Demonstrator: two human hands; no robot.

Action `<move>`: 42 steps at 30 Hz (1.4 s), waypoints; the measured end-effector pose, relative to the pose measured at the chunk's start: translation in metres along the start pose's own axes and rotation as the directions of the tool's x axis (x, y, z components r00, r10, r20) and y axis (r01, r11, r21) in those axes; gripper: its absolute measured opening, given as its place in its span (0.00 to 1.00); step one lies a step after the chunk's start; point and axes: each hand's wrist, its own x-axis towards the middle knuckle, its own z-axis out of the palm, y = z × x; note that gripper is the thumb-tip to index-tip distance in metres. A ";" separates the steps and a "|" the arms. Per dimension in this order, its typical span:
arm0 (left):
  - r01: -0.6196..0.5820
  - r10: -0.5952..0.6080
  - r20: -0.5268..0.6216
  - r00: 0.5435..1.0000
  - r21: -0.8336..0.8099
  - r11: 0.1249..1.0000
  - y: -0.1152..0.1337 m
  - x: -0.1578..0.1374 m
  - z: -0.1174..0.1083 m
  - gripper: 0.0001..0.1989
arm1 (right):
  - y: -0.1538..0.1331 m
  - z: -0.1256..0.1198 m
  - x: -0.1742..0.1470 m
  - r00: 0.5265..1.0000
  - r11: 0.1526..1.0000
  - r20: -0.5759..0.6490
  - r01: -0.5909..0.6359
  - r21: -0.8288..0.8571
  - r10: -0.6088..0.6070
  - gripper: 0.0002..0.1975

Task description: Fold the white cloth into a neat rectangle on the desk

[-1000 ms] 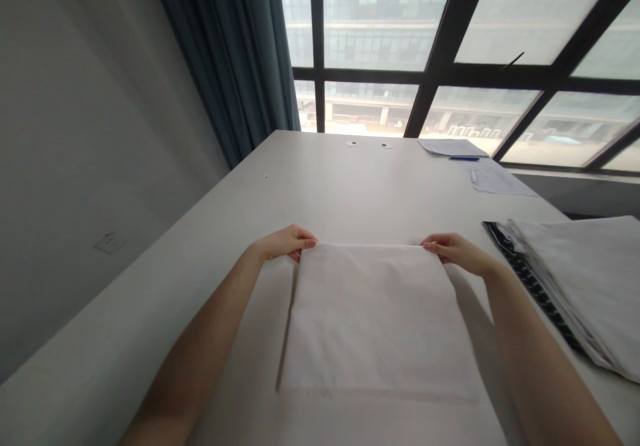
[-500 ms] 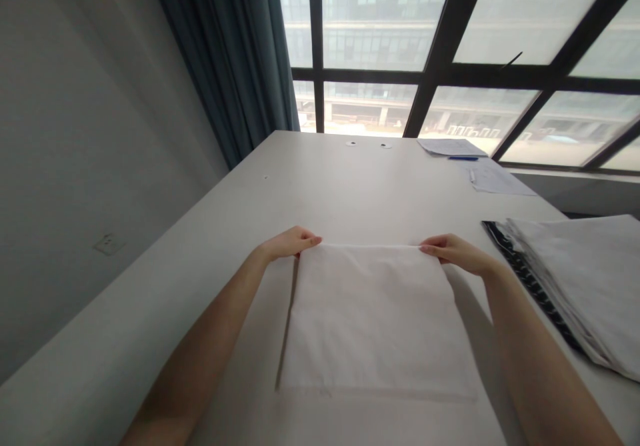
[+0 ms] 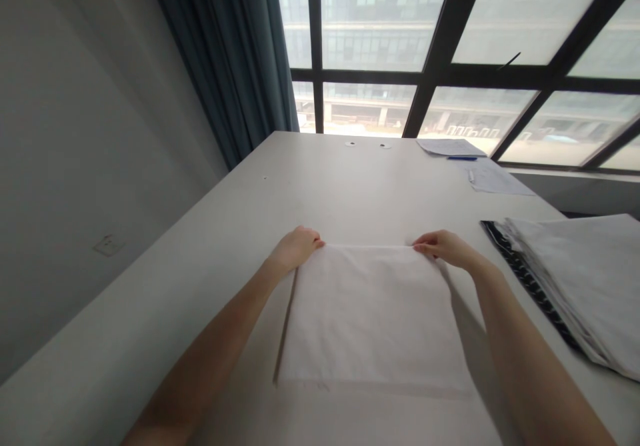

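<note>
A plain white cloth (image 3: 370, 319), roughly rectangular, is spread on the worktop (image 3: 320, 189), well in from its left and far edges; I can see faint wrinkles. The left hand (image 3: 299, 247) pinches the cloth's far left corner, the right hand (image 3: 445, 247) its far right.

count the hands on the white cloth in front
2. The left hand is at the left end of the white cloth's far edge; the right hand is at the right end. No others show.
</note>
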 end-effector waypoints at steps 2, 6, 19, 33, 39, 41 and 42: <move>-0.024 0.034 -0.097 0.995 0.096 0.995 0.013 -0.003 0.007 0.15 | -0.007 0.003 0.001 0.996 0.993 -0.080 0.018 -0.113 -0.028 0.14; -0.165 0.197 -0.193 0.961 0.170 0.972 0.039 -0.010 0.028 0.17 | -0.036 0.018 -0.001 0.975 0.947 -0.100 0.163 -0.275 -0.197 0.13; -0.284 0.339 -0.171 0.925 0.280 0.917 0.053 -0.022 0.072 0.31 | -0.056 0.106 -0.031 0.919 0.797 -0.040 0.318 -0.513 -0.392 0.29; -0.328 0.358 -0.080 0.930 0.258 0.909 0.039 -0.035 0.065 0.36 | -0.036 0.097 -0.047 0.928 0.774 -0.145 0.191 -0.603 -0.343 0.31; -0.273 0.310 -0.087 0.947 0.292 0.917 0.040 -0.039 0.063 0.39 | -0.023 0.091 -0.054 0.941 0.777 -0.207 0.083 -0.624 -0.267 0.32; -0.250 0.290 -0.098 0.952 0.299 0.921 0.037 -0.041 0.062 0.40 | -0.021 0.091 -0.055 0.943 0.772 -0.214 0.064 -0.632 -0.254 0.33; -0.245 0.286 -0.102 0.953 0.299 0.922 0.035 -0.042 0.061 0.40 | -0.020 0.091 -0.055 0.944 0.769 -0.215 0.060 -0.636 -0.251 0.33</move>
